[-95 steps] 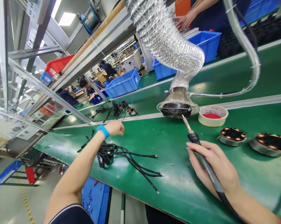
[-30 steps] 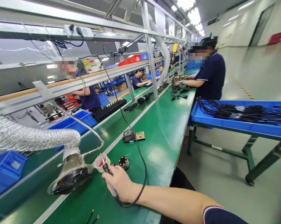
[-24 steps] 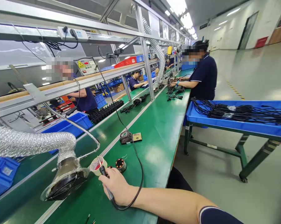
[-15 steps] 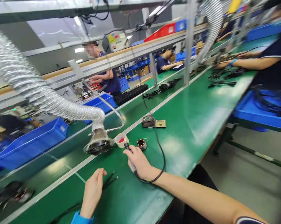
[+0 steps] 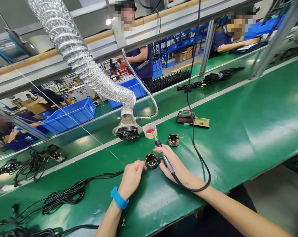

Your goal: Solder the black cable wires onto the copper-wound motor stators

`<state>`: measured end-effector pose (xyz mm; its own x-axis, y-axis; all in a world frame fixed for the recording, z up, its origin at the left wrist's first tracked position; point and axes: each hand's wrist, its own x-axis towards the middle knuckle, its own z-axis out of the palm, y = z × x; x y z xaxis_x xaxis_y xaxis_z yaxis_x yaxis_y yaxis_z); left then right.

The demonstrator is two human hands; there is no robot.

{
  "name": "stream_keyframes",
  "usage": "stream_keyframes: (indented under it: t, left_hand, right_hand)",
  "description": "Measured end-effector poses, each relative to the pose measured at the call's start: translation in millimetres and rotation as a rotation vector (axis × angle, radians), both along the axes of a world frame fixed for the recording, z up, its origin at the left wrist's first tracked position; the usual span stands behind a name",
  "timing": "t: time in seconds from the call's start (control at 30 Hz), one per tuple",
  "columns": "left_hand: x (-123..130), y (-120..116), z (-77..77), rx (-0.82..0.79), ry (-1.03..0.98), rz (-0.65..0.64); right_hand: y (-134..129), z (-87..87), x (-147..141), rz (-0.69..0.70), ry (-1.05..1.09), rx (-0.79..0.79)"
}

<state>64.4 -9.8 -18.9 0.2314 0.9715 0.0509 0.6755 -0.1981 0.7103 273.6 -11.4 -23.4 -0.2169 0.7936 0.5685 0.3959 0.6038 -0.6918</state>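
Note:
My right hand (image 5: 175, 166) grips a soldering iron (image 5: 167, 161); its tip is at the small pale round container (image 5: 150, 131) with red inside. A motor stator (image 5: 151, 160) with copper windings and thin wire leads lies between my hands. A second stator (image 5: 173, 140) sits farther back on the right. My left hand (image 5: 132, 177), fingers closed, is beside the nearer stator. A black cable (image 5: 106, 175) runs into my left hand; its end is mostly hidden. A thin pale wire (image 5: 89, 132) slants down to the same hand.
A foil fume duct (image 5: 89, 69) ends in a hood (image 5: 127, 128) above the bench. An iron stand (image 5: 192, 119) is at the back right. Bundled black cables (image 5: 65, 199) lie left. Blue bins (image 5: 70, 115) and co-workers are beyond the rail.
My view has swung left. A stator now lies between my hands, and my left hand has come up beside it with the cable. The iron's tip now shows at the round container.

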Motion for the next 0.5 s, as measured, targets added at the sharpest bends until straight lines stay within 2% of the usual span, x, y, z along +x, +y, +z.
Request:
stream_keyframes:
  t: [0.1, 0.2, 0.37, 0.5]
  left_hand:
    - [17.2, -10.1, -0.2, -0.017, -0.015, -0.039]
    - [21.0, -14.4, 3.2, 0.012, -0.065, -0.036]
    - [2.3, -10.2, 10.9, -0.052, -0.118, -0.048]
    - [-12.2, -1.9, 13.7, -0.091, -0.14, -0.055]
  right_hand:
    - [-2.0, -1.9, -4.2, 0.004, 0.039, -0.025]
    - [-13.8, -2.5, -11.5, -0.017, 0.054, -0.067]
    - [-39.7, -2.3, -15.1, -0.043, 0.003, -0.039]
    - [-39.0, -2.9, -11.4, -0.045, -0.092, 0.031]
